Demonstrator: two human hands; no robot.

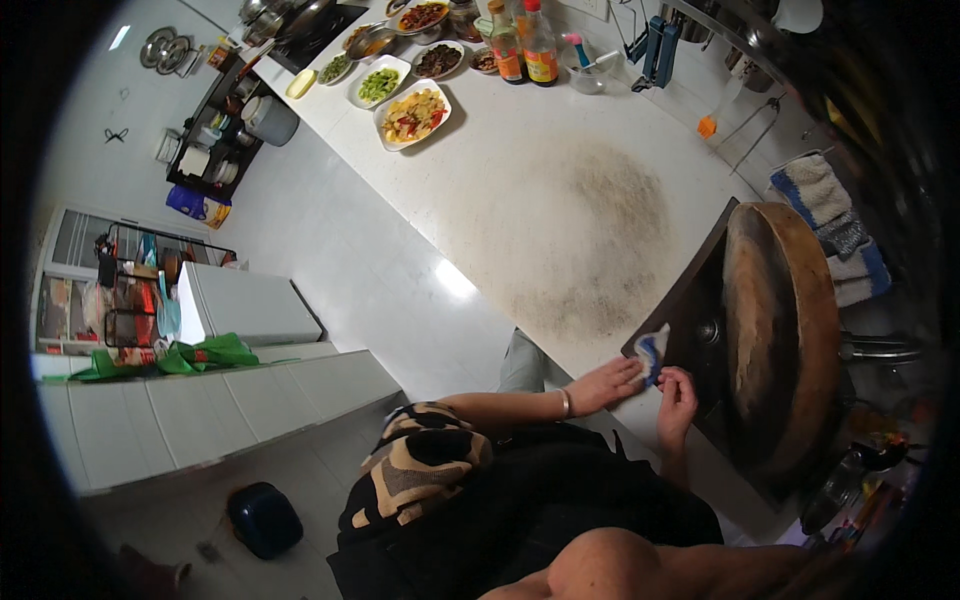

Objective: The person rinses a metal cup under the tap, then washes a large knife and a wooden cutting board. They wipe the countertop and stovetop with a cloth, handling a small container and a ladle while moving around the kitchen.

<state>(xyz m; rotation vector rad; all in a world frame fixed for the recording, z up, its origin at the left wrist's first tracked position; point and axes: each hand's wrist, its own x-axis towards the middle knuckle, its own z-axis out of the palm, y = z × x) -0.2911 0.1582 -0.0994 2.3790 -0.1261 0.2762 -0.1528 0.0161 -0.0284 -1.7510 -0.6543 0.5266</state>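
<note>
A blue-and-white cloth (651, 354) hangs bunched over the front corner of the dark sink (679, 322). My left hand (611, 385), with a bracelet at the wrist, has its fingers against the cloth's left side and appears to hold it. At the cloth's lower end, my right hand (679, 394) is curled, with the fingertips pinching there. A thick round wooden chopping board (814, 315) stands tilted on edge in the sink, to the right of both hands. Brownish smears (622, 225) mark the white countertop (480, 187) beyond my hands.
Dishes of food, among them a white bowl (412, 116), stand at the far counter end beside sauce bottles (540, 49). A faucet (877, 347) is behind the board. Striped towels (817, 195) hang on the wall. A dark bin (264, 520) is on the floor behind.
</note>
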